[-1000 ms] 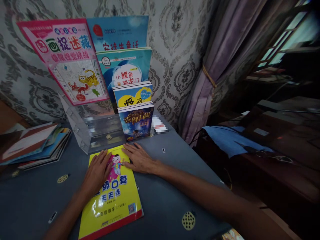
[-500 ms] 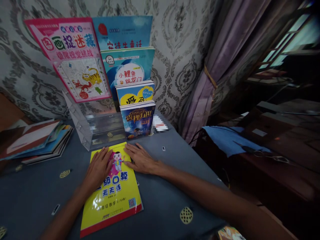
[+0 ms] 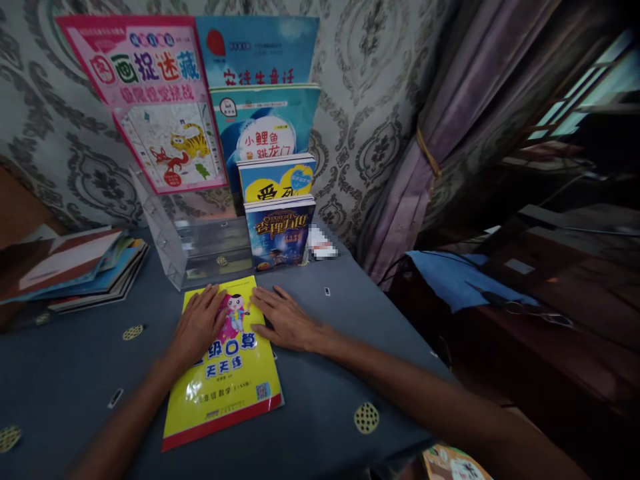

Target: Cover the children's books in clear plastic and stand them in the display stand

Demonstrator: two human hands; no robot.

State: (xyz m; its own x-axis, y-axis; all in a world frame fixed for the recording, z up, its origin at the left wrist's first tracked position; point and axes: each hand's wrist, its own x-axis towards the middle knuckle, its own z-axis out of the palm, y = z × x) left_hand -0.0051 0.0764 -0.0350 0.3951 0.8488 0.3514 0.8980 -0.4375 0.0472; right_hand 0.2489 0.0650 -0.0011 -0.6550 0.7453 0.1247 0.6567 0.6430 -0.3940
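Observation:
A yellow workbook [image 3: 235,390] with a red bottom band and a cartoon child on its cover lies flat on the grey-blue tablecloth [image 3: 320,400]. My left hand [image 3: 201,321] rests flat over the cover's upper left, fingers stretched out. On the upper right edge lies my right hand [image 3: 285,321], open, its fingertips on the cover and its palm beside the book. Just beyond the workbook stands a clear plastic book rack [image 3: 167,237]. Its right side holds several upright books, the front one a dark blue book [image 3: 279,233]; a pink picture book [image 3: 160,113] stands at its back left.
A stack of books [image 3: 95,273] lies at the table's left. Behind are a patterned wall [image 3: 370,100] and a tied purple curtain [image 3: 425,153]. Right of the table, a blue cloth [image 3: 450,280] with scissors [image 3: 520,308] lies on a dark surface. Another book [image 3: 455,463] shows below the table edge.
The camera view has shifted slightly, so the near scene sits a little higher in the frame. Both hands remain on the workbook in nearly the same places.

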